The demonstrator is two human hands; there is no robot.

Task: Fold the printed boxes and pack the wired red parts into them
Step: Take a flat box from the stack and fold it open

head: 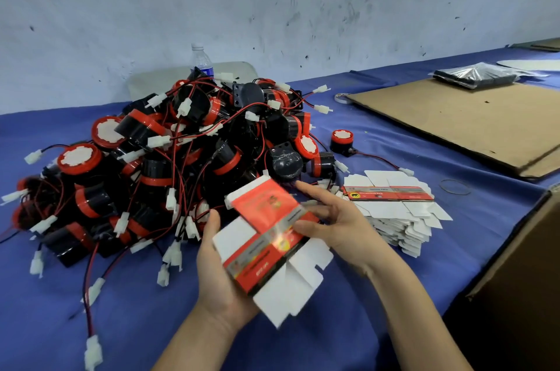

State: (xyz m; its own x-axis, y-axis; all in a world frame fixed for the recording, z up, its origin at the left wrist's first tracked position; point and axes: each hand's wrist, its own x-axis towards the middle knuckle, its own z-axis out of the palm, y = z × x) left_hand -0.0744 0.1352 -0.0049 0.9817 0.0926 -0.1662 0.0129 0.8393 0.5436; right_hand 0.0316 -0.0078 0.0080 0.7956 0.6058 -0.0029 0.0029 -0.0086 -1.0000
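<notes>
Half-folded box (269, 237) held at lower centre, both hands on it.

Left hand (218, 273) grips the box from beneath, thumb up along its left edge. Right hand (336, 219) is mostly open, fingers stretched against the right edge. Pile of wired red parts (169, 152) fills centre left; a stack of flat boxes (394, 213) lies right of the hands on the blue table (91, 325).
</notes>
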